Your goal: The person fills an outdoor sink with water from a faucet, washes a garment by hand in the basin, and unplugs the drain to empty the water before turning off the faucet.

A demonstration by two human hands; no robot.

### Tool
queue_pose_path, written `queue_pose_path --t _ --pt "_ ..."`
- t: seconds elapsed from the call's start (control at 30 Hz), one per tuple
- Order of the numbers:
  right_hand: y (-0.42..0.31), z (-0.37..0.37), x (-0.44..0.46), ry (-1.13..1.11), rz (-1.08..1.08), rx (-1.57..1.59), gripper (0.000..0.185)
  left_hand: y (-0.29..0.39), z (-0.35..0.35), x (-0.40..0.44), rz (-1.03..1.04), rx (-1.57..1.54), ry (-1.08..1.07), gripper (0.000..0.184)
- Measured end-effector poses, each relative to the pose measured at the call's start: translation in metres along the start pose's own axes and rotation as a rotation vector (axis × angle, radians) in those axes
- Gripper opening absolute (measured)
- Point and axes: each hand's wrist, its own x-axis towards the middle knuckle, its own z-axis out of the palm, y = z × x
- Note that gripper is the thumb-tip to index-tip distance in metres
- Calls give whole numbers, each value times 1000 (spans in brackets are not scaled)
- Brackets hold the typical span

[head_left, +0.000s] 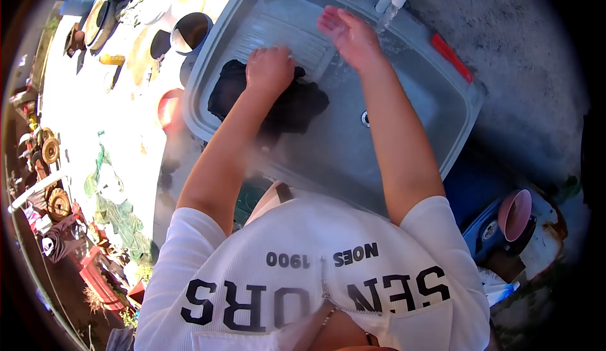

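Here in the gray sink (416,108), black cloth (300,108) lies left; I've the left hand (270,69) curled over it, grip I can't tell, the right hand (353,38) released near running water (387,18), far side.

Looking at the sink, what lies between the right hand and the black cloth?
In the head view, no loose object shows between the right hand and the black cloth, only the sink's grey surface with its ribbed panel.
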Motion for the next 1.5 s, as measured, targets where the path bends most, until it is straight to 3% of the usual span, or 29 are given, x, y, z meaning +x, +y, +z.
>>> queue_pose_path --t 0.03,0.13,0.23,0.27,0.37,0.47,0.57,0.67,0.77,0.87,1.17,1.33,1.5 --pt "5 11 -4 -125 22 -96 26 -3 4 -5 8 33 36 22" --pt "37 26 -23 -217 62 -514 28 -3 11 -25 61 64 157 20" --pt "102 -21 -52 -38 -534 -1396 33 2 9 -32 136 4 319 16" --pt "122 -41 -74 8 -655 -1437 38 2 11 -30 130 4 308 16" --pt "152 -99 -133 13 -648 -1499 45 5 14 -25 124 12 319 15" --pt "155 -138 -187 141 -503 -1652 49 6 14 -24 132 28 275 16" --pt "160 -210 -217 129 -427 -1808 60 6 16 -23 150 37 302 16" --pt "165 -274 -215 411 -185 -1780 60 7 14 -23 151 52 284 17" --pt "152 -276 -204 472 -386 -1989 54 7 15 -22 168 56 290 18" --pt "136 -255 -194 380 -59 -1981 57 9 11 -22 156 78 227 16" --pt "155 -264 -166 419 261 -2154 58 8 17 -20 173 48 301 18" --pt "148 -257 -164 387 385 -2124 61 7 18 -19 169 53 281 19" --pt "135 -259 -188 411 347 -1946 60 6 18 -19 153 38 293 19"
